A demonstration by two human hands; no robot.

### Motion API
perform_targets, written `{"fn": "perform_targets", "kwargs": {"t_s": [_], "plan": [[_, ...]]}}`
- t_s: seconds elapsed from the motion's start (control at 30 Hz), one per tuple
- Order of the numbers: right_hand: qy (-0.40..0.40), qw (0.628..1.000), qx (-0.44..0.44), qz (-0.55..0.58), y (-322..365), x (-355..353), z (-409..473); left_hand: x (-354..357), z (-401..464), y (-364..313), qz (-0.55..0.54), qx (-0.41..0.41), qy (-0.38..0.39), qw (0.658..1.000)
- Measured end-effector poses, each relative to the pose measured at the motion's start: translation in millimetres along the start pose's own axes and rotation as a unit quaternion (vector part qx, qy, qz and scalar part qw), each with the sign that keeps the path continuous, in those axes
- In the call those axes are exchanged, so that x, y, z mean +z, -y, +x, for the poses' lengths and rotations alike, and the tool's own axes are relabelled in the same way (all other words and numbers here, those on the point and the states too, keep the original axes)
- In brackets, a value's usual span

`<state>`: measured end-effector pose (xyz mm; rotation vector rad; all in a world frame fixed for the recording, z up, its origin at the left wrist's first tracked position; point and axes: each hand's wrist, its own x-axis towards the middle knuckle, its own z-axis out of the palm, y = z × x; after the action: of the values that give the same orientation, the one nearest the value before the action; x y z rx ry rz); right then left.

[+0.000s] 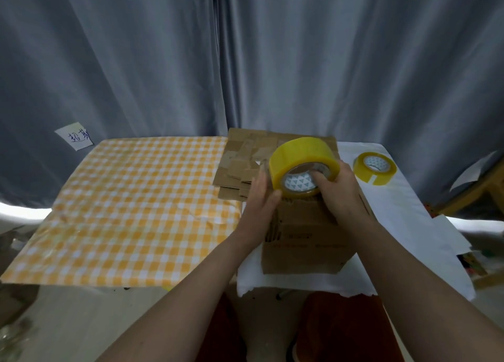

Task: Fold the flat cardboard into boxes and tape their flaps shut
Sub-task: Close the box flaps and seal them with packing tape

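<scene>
A folded brown cardboard box stands on the white sheet at the table's right side. Just above its top I hold a yellow tape roll; my right hand grips it with fingers hooked into the core. My left hand touches the roll's left edge with straight fingers, and a clear strip seems to run up from them. Behind the box lies a stack of flat cardboard.
A second yellow tape roll lies on the white sheet to the right. A yellow checked cloth covers the table's left part. Grey curtains hang behind, with a paper note stuck on. A wooden frame stands at far right.
</scene>
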<state>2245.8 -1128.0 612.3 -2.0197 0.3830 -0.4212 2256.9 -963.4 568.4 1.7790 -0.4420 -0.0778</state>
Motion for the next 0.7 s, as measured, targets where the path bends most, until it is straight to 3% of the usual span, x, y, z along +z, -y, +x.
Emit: {"fn": "perform_targets", "kwargs": {"t_s": [0.07,0.13,0.2,0.37,0.53,0.7], "plan": [[0.000,1.000,-0.001,-0.003,-2,0,0,-3,0,6,0.170,0.028,0.062,0.983],[0.003,1.000,-0.011,-0.010,-3,2,0,-11,2,10,0.362,0.008,0.081,0.929],[0.004,1.000,-0.017,-0.018,-2,3,2,-18,4,9,0.456,0.008,0.087,0.886],[0.010,1.000,-0.019,-0.003,3,-3,9,-19,7,8,0.508,0.005,0.090,0.857],[-0.063,0.996,-0.025,-0.058,-5,-33,20,-19,7,7,0.506,-0.009,0.103,0.856],[-0.110,0.993,0.042,-0.006,-11,-34,14,-16,11,-5,0.520,-0.048,0.128,0.843]]}}
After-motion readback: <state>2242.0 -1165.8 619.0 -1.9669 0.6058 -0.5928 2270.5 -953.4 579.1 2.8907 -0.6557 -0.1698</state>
